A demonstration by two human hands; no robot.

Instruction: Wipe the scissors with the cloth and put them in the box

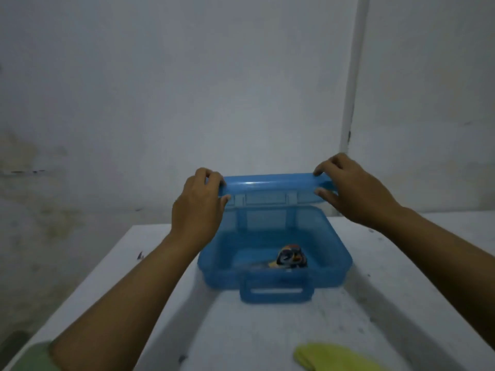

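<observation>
A translucent blue box [214, 271] stands on the white table with its lid [270, 184] raised upright at the back. My left hand [198, 207] grips the lid's left end, thumb in front and fingers over the top edge. My right hand [353, 188] grips the lid's right end the same way. Inside the box, near the front right, lie the scissors [290, 257] with multicoloured handles; their blades are hard to make out. A yellow cloth [329, 357] lies on the table at the bottom right.
The white table [241, 330] stands against a pale wall, with its left edge running diagonally to the bottom left. The box's carry handle [276, 291] points toward me. A white pipe [353, 76] runs up the wall at the right.
</observation>
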